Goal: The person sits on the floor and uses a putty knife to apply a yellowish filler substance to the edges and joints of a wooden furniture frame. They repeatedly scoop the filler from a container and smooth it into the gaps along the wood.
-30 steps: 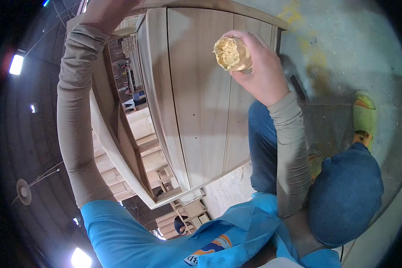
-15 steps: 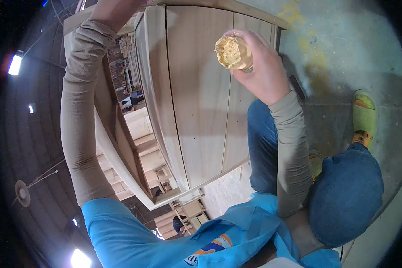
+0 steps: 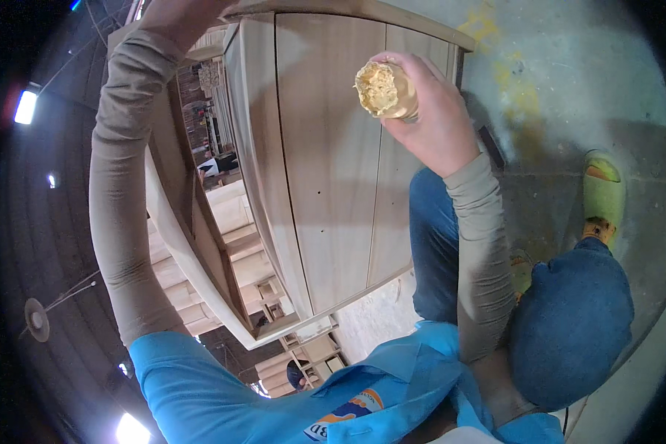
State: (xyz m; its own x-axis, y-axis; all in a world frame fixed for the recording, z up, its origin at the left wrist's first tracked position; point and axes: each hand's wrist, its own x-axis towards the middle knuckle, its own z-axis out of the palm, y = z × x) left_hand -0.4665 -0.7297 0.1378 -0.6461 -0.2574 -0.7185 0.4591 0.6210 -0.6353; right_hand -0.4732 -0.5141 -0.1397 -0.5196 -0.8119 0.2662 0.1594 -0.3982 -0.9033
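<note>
My right hand (image 3: 442, 122) is wrapped round a small round tub (image 3: 405, 95). Lumpy pale-yellow paste (image 3: 378, 87), like putty, fills its mouth and crusts the rim. The tub is held in front of a pale wooden cabinet (image 3: 333, 155), whose flat panel has a few small dark holes. Up at the top left edge, my left hand (image 3: 186, 21) is by the cabinet's upper corner. Its fingers run out of the picture, so whether they hold anything is hidden.
A wooden frame (image 3: 200, 244) opens at the cabinet's left side. More wooden furniture pieces (image 3: 237, 211) stand beyond, with a person (image 3: 296, 374) partly visible behind. My bent knee (image 3: 573, 333) and yellow-green shoe (image 3: 604, 196) are at right on the stained concrete floor (image 3: 570, 81).
My left forearm and hand have shifted a little to the left along the cabinet's top. The right hand with the tub has hardly moved.
</note>
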